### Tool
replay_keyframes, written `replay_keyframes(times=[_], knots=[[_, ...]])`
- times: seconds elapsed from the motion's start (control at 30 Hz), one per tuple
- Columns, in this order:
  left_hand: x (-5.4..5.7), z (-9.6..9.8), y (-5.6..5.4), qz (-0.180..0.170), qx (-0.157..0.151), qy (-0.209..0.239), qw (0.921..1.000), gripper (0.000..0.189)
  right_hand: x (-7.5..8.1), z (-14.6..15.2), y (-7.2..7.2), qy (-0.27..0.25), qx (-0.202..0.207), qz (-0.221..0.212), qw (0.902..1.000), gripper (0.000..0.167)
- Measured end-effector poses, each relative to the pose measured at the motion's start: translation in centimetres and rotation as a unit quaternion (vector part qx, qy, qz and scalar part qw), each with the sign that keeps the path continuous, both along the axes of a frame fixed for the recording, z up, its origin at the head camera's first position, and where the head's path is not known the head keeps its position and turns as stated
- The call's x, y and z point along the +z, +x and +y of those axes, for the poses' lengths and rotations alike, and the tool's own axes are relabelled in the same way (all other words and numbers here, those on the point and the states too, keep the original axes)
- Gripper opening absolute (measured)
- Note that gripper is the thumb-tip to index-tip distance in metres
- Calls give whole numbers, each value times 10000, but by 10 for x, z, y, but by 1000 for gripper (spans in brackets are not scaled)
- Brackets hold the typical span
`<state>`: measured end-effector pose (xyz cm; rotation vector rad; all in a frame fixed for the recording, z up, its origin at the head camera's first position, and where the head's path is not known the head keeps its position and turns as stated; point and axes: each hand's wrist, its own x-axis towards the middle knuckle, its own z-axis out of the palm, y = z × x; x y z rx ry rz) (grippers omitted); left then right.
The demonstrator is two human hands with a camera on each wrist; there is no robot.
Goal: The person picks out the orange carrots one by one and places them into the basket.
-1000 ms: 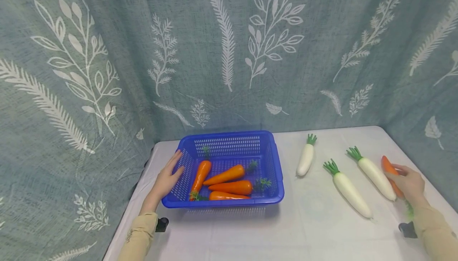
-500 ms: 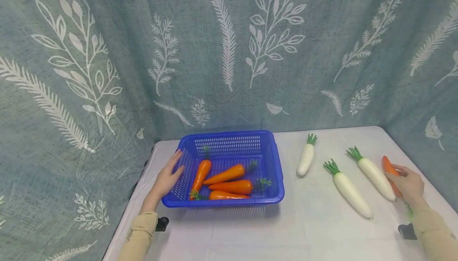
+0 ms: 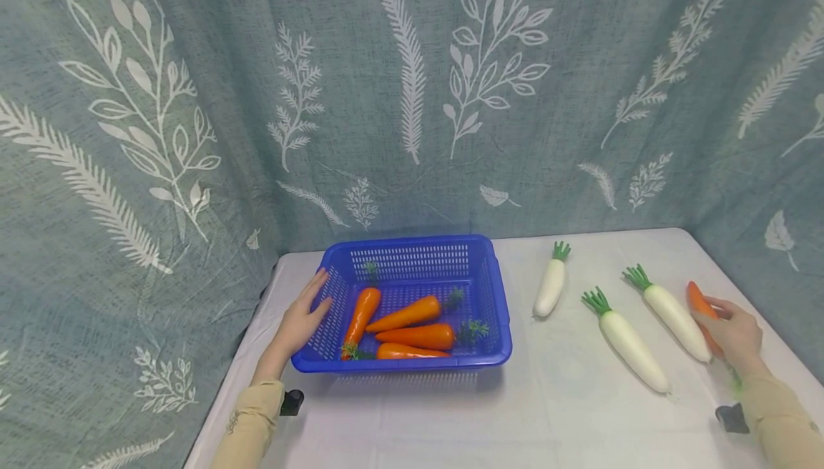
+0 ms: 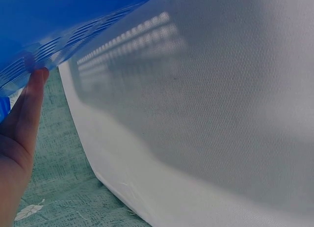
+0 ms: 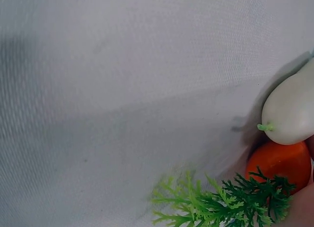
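My right hand (image 3: 737, 327) grips an orange carrot (image 3: 698, 299) lying at the table's right side. In the right wrist view, the carrot's blunt end (image 5: 279, 164) and leafy green top (image 5: 221, 202) show beside a white radish (image 5: 292, 109); most of the hand is out of that view. My left hand (image 3: 301, 320) rests at the left rim of a blue plastic basket (image 3: 402, 364), fingers fairly straight. From the left wrist, fingertips (image 4: 37, 82) meet the slotted basket wall (image 4: 78, 38). Several carrots (image 3: 415, 337) lie inside the basket.
Beside the held carrot lies one white radish (image 3: 679, 322). Two others, a long radish (image 3: 634, 349) and a smaller radish (image 3: 550, 289), lie between it and the basket. A patterned green-blue curtain (image 3: 399, 97) hangs behind the white-covered table (image 3: 515, 419).
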<state>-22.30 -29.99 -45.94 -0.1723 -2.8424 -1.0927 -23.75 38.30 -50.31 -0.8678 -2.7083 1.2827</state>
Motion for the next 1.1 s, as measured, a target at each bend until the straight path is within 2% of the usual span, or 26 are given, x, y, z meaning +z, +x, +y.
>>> replay_keyframes(times=[0.73,0.9,1.1], knots=[[-3,-2,-1,42,-21,25,10000,55,4,-3,3,-18,-140,-160,9998,64],[-2,-1,-1,27,1,23,10000,55,5,3,-1,57,25,-119,9999,64],[-2,-1,-1,59,-7,31,10000,55,15,3,-3,174,175,45,9997,61]])
